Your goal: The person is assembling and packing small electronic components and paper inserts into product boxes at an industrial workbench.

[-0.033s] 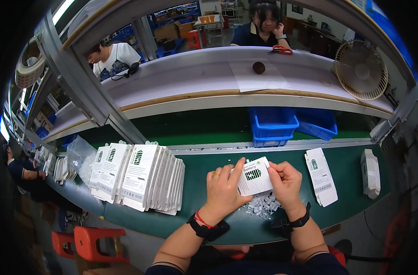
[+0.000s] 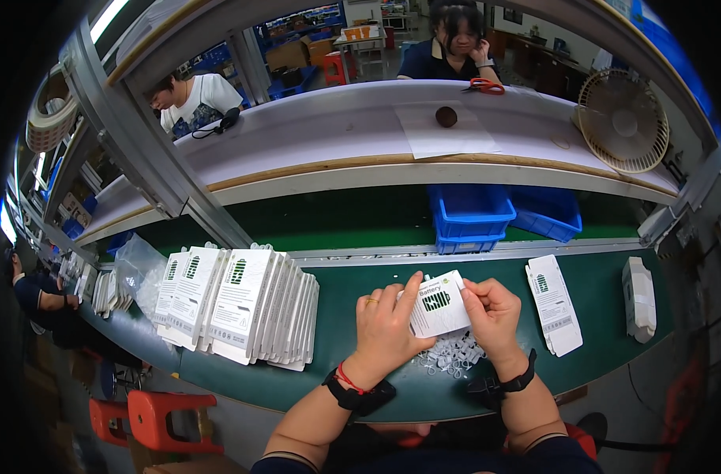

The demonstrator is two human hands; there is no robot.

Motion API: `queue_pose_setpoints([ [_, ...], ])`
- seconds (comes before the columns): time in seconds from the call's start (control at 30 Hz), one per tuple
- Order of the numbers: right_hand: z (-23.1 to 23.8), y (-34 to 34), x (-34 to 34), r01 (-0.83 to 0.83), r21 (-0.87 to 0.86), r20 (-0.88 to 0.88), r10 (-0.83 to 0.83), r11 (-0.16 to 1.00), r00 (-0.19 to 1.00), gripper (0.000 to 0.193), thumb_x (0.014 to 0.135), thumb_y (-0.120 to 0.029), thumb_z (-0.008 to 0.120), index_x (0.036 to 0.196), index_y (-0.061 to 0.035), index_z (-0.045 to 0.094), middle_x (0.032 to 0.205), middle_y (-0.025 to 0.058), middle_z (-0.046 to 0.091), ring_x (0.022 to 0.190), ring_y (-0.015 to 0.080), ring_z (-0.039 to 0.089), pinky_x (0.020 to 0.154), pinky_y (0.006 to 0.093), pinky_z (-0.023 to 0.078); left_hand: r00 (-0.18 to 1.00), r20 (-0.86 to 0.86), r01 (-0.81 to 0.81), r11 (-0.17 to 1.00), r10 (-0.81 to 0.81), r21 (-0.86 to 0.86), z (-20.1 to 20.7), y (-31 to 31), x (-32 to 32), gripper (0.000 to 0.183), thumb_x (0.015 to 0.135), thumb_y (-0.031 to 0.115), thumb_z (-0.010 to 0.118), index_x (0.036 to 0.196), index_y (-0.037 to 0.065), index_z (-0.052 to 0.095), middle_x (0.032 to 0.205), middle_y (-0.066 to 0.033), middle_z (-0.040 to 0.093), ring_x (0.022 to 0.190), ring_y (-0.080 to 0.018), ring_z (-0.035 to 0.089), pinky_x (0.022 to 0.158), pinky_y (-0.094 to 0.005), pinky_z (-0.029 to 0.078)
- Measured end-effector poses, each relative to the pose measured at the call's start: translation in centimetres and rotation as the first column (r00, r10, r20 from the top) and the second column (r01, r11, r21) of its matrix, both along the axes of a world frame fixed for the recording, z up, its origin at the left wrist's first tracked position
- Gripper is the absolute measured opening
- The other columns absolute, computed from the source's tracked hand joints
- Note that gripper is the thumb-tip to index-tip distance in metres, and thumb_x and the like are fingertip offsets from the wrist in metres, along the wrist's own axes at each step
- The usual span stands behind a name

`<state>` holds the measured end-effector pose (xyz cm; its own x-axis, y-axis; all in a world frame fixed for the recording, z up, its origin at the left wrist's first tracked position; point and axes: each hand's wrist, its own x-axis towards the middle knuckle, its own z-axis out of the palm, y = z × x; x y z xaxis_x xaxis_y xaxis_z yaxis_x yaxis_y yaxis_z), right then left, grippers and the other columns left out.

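Note:
Between my two hands is a small white battery box [image 2: 439, 310] with a green-and-black battery symbol, held above the bench. My left hand [image 2: 388, 324] grips its left side, thumb along the lower edge. With thumb and bent fingers, my right hand [image 2: 493, 314] pinches its upper right edge. Below the box lies a pile of small white plastic loop pieces [image 2: 451, 355], partly hidden by the hands and box. To the left, flat white boxes [image 2: 242, 304] lean in a dense row. A single white box [image 2: 554, 304] lies right of my right hand.
Another white box [image 2: 638, 300] rests at the bench's right end. Blue bins [image 2: 473, 217] stand behind the green bench [image 2: 360, 276], below a raised shelf [image 2: 329, 142]. A fan [image 2: 623, 118] and red scissors [image 2: 485, 86] are up there. Two people sit beyond it; red stools [image 2: 171, 419] stand lower left.

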<state>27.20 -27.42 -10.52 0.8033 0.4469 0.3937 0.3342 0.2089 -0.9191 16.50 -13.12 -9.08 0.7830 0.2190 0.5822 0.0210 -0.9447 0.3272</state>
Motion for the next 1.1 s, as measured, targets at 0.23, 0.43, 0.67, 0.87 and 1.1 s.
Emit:
queue_pose_setpoints([
  [0.23,0.4,-0.3,0.3,-0.031,-0.073,0.03,0.034,0.997,0.999,0.01,0.084,-0.001,0.062,0.093,0.0039,0.064,0.073,0.0023,0.064,0.065,0.0027,0.054,0.057,0.0166,0.041,0.999,0.002,-0.033,0.999,0.033,0.037,0.0,0.1,-0.2,0.089,0.043,0.032,0.081,0.124,0.005,0.052,0.09,-0.007,0.056,0.081,-0.0225,0.055,0.072,-0.0352,0.039],
  [0.43,0.1,0.3,-0.3,-0.353,0.016,-0.091,0.353,0.935,0.931,0.055,0.083,-0.001,0.062,0.134,-0.0003,0.041,0.119,0.0134,0.057,0.1,0.0148,0.058,0.085,0.0257,0.048,0.991,0.016,-0.131,0.991,0.131,-0.003,-0.2,0.5,0.3,0.088,0.044,0.031,0.08,0.123,0.005,0.052,0.09,-0.0068,0.056,0.08,-0.0228,0.055,0.069,-0.0355,0.039],
  [0.67,-0.8,1.5,-0.9,-0.377,-0.129,-0.054,0.373,0.917,0.926,0.061,0.082,0.0,0.06,0.138,0.0005,0.034,0.128,0.0187,0.049,0.108,0.0187,0.054,0.084,0.0273,0.049,0.98,0.041,-0.197,0.98,0.196,0.025,-0.2,1.1,0.0,0.087,0.046,0.034,0.079,0.123,0.004,0.052,0.088,-0.0071,0.056,0.079,-0.0232,0.055,0.066,-0.0361,0.039],
  [0.87,0.7,1.6,-2.6,-0.361,0.054,0.01,0.361,0.931,0.933,0.088,0.081,0.006,0.051,0.145,-0.0057,-0.008,0.132,0.0184,0.039,0.116,0.0239,0.048,0.091,0.0318,0.045,0.991,0.063,-0.115,0.991,0.119,-0.062,0.9,0.5,-0.3,0.089,0.055,0.039,0.075,0.129,-0.001,0.044,0.097,-0.0136,0.054,0.085,-0.028,0.053,0.072,-0.0382,0.039],
  [1.1,0.4,0.7,-0.7,-0.198,0.129,-0.069,0.208,0.972,0.976,0.066,0.089,-0.01,0.052,0.144,-0.0056,0.016,0.11,0.013,0.057,0.081,0.0104,0.056,0.064,0.0193,0.045,0.953,0.151,-0.26,0.965,0.261,-0.026,4.3,-2.4,-3.9,0.081,0.065,0.035,0.075,0.131,0.001,0.044,0.111,-0.0174,0.043,0.104,-0.0307,0.043,0.089,-0.0418,0.03],
])
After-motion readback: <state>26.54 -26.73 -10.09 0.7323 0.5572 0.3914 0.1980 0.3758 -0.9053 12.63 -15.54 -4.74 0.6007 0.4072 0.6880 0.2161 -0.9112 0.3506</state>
